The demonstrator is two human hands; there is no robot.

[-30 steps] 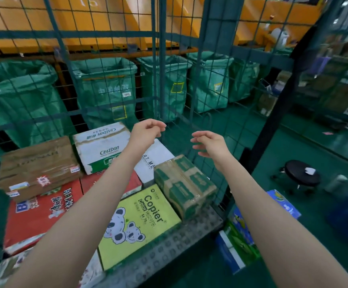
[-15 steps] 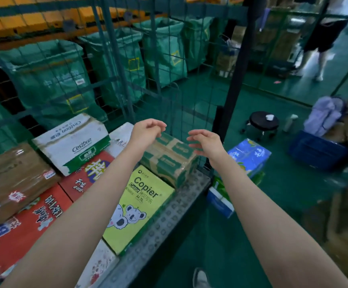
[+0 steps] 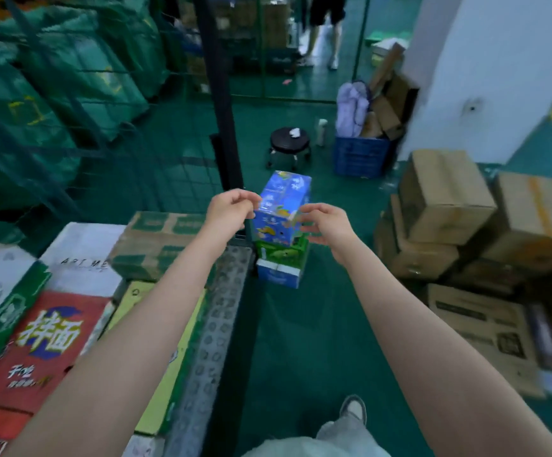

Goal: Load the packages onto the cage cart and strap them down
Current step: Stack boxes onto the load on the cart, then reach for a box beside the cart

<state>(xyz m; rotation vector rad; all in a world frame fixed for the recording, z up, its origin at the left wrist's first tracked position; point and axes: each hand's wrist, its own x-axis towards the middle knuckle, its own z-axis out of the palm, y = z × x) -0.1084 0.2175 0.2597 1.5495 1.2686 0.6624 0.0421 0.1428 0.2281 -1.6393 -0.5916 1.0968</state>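
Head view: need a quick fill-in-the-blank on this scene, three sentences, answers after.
1. The blue box sits on top of a ___ box.
2. Behind the blue box stands a round black ___.
3. The brown cartons are piled to the ___ of the blue box.
Answers: green; stool; right.

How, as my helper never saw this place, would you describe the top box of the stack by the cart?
Find the cage cart's grey deck; just off its far corner a three-box stack stands on the green floor. The top box is bright blue, above a green box and a blue-and-white box, unlike the brown cartons on the right.
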